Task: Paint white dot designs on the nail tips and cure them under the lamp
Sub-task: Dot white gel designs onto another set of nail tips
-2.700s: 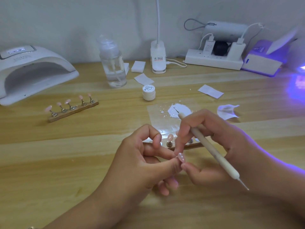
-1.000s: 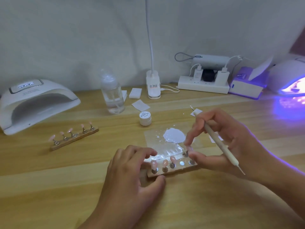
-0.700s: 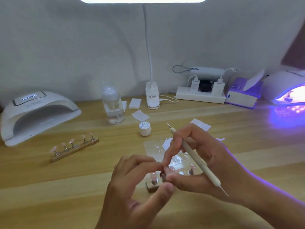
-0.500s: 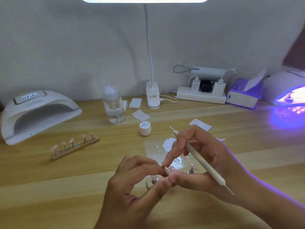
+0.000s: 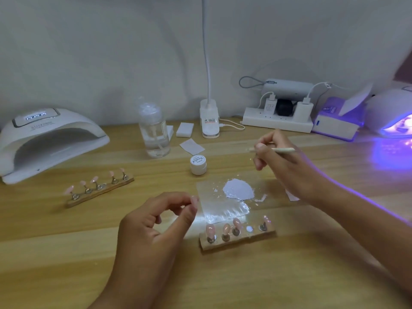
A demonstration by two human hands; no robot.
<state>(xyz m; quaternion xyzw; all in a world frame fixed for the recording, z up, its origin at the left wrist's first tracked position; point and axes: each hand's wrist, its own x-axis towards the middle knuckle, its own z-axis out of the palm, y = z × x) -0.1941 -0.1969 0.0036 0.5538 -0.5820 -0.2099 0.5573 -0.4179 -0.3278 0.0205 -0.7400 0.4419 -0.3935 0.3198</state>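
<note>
Unlit curing lamp (image 5: 44,139) at nine o'clock. The left hand (image 5: 156,226) pinches a pink nail tip (image 5: 194,200) between thumb and forefinger, held clear, I judge, for dotting (one peg on the near holder (image 5: 236,243) stands bare). At one o'clock the right hand (image 5: 287,168) holds the dotting tool (image 5: 276,149) in curled fingers, pen-fashion. The jar (image 5: 198,167) lid apparently reads "Painted".

The left hand (image 5: 153,228) and right hand (image 5: 283,166) are bare, forearms uncovered.

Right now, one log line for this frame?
left hand: pinching nail tip | right hand: holding dotting pen | near holder: four tips, one spot bare | right lamp: lit
</note>
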